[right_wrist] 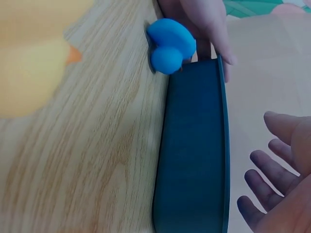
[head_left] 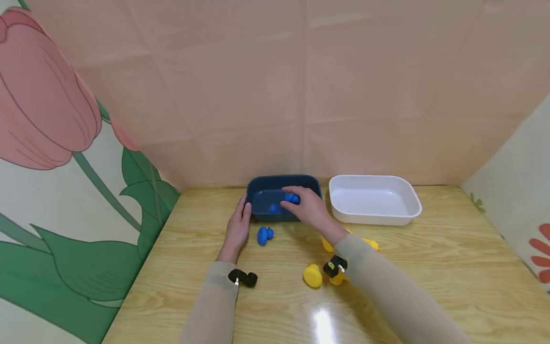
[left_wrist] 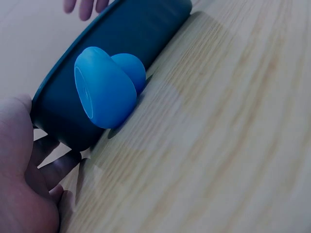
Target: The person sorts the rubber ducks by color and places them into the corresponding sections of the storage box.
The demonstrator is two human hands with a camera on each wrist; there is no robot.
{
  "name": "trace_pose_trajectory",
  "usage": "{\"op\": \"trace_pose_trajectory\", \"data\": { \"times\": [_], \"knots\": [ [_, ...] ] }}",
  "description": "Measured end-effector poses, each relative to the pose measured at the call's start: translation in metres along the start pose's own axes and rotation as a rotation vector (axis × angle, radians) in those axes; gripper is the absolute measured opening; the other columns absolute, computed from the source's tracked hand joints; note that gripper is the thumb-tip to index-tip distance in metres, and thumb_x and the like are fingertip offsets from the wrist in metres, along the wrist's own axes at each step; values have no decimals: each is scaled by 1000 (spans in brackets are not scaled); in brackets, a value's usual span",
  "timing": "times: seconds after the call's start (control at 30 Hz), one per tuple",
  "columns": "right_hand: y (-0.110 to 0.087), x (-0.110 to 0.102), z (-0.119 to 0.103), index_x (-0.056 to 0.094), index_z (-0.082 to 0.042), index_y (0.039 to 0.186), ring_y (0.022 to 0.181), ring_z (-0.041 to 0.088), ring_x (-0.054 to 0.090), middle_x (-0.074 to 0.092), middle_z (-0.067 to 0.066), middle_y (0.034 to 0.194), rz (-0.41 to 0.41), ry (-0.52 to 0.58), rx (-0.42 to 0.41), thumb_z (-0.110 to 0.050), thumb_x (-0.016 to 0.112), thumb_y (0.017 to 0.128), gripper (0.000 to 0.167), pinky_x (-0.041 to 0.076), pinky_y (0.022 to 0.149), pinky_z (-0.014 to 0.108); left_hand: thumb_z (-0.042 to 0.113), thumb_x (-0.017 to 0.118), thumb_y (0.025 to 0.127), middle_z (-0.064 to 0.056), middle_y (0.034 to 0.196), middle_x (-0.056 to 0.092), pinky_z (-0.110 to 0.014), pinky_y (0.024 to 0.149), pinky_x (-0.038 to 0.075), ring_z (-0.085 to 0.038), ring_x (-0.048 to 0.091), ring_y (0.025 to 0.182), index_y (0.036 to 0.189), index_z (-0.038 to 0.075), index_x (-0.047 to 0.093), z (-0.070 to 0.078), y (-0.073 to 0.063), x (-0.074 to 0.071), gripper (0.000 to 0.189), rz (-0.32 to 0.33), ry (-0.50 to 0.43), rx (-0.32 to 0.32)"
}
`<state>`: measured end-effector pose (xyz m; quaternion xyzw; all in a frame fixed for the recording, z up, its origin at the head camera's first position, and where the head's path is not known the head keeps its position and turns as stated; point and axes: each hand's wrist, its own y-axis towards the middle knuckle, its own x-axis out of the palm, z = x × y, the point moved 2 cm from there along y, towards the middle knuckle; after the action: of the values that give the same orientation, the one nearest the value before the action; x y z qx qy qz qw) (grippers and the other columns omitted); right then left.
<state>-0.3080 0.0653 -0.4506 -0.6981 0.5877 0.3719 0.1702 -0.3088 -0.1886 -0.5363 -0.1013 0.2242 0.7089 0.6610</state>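
Observation:
My left hand [head_left: 237, 229] rests against the left end of a dark blue plastic bin [head_left: 281, 216], its thumb at the rim and fingers along the outer wall. Over the bin's right part reaches my right hand [head_left: 310, 206]; its fingers are spread in the right wrist view. A blue toy duck [head_left: 292, 198] shows between its thumb and fingers from the head view, while no duck appears in the hand from the wrist. Another blue duck [head_left: 273, 208] lies inside the bin. On the table before the bin a third blue duck [left_wrist: 104, 90] lies tipped over.
A white bin [head_left: 375, 220] stands right of the dark one. Yellow toy ducks lie on the wooden table [head_left: 193, 224], one yellow duck [head_left: 312, 276] near the middle and others partly hidden under my right forearm. A pinkish sheet [head_left: 240, 95] hangs behind.

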Motion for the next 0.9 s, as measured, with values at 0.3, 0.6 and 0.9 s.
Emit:
{"op": "trace_pose_trajectory", "data": {
  "times": [0.3, 0.6, 0.9],
  "knots": [
    [-8, -2, -9, 68, -17, 153, 142, 34, 58, 67, 9, 152, -2, 27, -1, -38, 79, 105, 53, 46, 120, 56, 46, 39, 121, -10, 175, 41, -64, 129, 29, -41, 39, 159, 175, 23, 35, 3, 0, 1, 59, 9, 27, 3],
    [-21, 2, -16, 70, -15, 151, 141, 31, 61, 68, 8, 151, 6, 49, -71, -36, 83, 103, 54, 48, 119, 53, 44, 39, 122, -6, 176, 38, -60, 131, 27, -37, 36, 161, 176, 26, 33, 4, 1, -1, 58, -3, 10, -29],
    [-38, 12, -26, 71, -15, 149, 139, 28, 63, 70, 4, 149, -31, 105, -103, -33, 83, 102, 51, 50, 118, 51, 50, 39, 121, -4, 176, 40, -59, 130, 28, -35, 37, 161, 176, 31, 34, 1, 3, -2, 58, 1, 16, -25]
  ]
}}
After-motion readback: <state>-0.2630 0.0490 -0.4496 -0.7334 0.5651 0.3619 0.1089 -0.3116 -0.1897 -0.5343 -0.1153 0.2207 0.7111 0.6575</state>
